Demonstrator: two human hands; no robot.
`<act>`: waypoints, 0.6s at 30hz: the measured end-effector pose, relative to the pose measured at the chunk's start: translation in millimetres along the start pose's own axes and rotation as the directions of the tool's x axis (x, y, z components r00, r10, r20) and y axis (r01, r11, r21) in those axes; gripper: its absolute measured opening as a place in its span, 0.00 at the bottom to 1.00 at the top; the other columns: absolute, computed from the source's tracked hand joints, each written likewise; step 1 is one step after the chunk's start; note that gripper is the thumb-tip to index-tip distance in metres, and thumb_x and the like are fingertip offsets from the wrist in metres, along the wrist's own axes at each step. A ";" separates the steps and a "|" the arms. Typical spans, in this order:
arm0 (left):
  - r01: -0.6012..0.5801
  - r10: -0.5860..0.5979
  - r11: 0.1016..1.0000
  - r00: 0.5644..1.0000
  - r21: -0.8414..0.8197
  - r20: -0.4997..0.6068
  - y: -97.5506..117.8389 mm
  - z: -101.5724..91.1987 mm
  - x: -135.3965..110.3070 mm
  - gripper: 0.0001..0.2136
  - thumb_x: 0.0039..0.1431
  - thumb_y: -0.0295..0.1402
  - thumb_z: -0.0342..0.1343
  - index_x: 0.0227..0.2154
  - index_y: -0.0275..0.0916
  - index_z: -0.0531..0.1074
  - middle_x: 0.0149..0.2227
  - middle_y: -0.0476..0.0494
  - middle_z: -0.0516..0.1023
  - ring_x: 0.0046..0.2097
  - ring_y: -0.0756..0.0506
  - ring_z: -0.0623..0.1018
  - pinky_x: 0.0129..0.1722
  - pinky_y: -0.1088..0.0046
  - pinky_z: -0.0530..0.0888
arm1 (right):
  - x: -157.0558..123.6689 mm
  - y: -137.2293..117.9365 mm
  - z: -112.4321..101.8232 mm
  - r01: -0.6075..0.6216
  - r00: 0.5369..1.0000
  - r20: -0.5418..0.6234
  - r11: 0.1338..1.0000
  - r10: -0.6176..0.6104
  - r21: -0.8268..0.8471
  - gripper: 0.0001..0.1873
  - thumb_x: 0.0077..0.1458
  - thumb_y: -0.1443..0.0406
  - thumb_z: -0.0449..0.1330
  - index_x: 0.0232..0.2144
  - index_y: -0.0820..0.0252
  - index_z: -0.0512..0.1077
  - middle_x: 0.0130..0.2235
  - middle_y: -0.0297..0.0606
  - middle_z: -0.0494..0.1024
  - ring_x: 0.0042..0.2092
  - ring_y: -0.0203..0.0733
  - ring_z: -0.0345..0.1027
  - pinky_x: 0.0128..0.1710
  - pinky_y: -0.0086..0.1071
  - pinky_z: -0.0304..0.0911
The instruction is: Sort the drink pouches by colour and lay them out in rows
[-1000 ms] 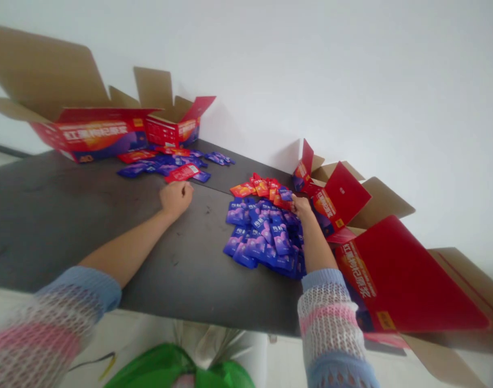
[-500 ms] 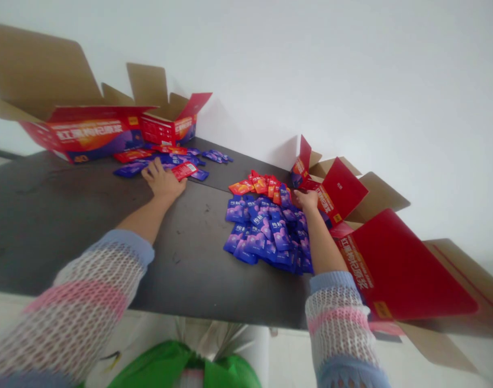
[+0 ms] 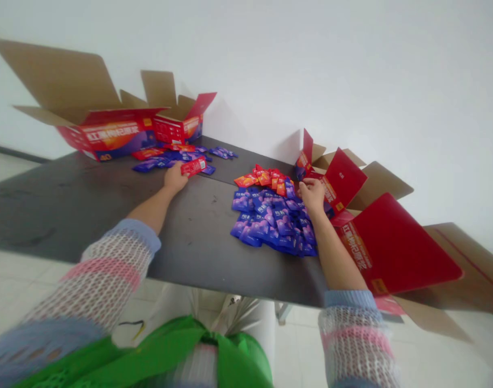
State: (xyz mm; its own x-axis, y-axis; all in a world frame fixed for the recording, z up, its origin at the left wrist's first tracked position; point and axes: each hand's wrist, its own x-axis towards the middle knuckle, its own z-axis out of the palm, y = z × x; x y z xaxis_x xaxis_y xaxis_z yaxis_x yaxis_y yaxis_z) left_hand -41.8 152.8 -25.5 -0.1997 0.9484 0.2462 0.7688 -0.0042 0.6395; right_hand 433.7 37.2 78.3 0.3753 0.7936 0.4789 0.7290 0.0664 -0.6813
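On the left, my left hand [image 3: 175,180] is closed around the end of a red sachet [image 3: 193,167], which sticks out to the right. Just beyond it lies a loose heap of blue-purple sachets [image 3: 151,164] with red sachets [image 3: 147,154] among them. My right hand [image 3: 312,195] has its fingers curled together above the right edge of a larger pile of blue-purple sachets [image 3: 266,213]. Whatever its fingers may hold is hidden. Red-orange sachets [image 3: 262,177] lie behind that pile, to the left of this hand.
Two open red cartons, one large [image 3: 121,137] and one small [image 3: 176,129], stand at the back left. Along the right are more open cartons: small [image 3: 304,159], medium [image 3: 331,196] and large [image 3: 363,253], flaps spread. The dark table [image 3: 198,231] meets a white wall [image 3: 254,81].
My left hand has drawn in its spread fingers, and the red sachet now juts from it. My right hand has turned and curled its fingers. The view has shifted slightly.
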 end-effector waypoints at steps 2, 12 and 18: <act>-0.067 0.067 0.997 0.998 -0.031 -0.020 -2.7 -4.0 -5.9 0.11 0.61 0.29 0.56 0.46 0.34 0.74 0.45 0.33 0.81 0.49 0.36 0.78 0.50 0.61 0.70 | -17.8 -16.9 0.8 0.001 0.999 0.039 0.999 0.001 -0.041 0.17 0.59 0.57 0.60 0.44 0.63 0.75 0.30 0.40 0.79 0.34 0.47 0.75 0.40 0.38 0.68; -0.454 0.396 0.865 0.879 -0.214 -0.265 14.8 -39.6 -71.0 0.07 0.53 0.22 0.58 0.23 0.39 0.73 0.51 0.42 0.84 0.55 0.40 0.73 0.61 0.55 0.63 | -80.8 -78.5 21.1 0.274 0.890 0.354 0.958 -0.287 0.087 0.14 0.54 0.62 0.65 0.43 0.60 0.75 0.35 0.39 0.81 0.37 0.45 0.75 0.44 0.38 0.69; -0.702 0.584 0.613 0.712 -0.363 -0.390 74.7 -67.7 -108.3 0.14 0.55 0.39 0.70 0.20 0.40 0.75 0.55 0.42 0.81 0.57 0.37 0.73 0.61 0.48 0.66 | -102.0 -97.7 48.2 0.148 0.736 0.539 0.874 -0.410 0.463 0.27 0.49 0.54 0.72 0.47 0.61 0.75 0.51 0.46 0.79 0.54 0.48 0.73 0.60 0.45 0.66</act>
State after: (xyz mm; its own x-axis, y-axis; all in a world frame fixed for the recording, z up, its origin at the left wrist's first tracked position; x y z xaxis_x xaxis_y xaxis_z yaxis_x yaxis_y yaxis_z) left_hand -3.8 28.3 44.9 0.0702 0.5492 0.8327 0.3910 -0.7832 0.4835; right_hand 296.6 -21.1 69.3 -0.3313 0.8828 0.3330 0.4275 0.4551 -0.7811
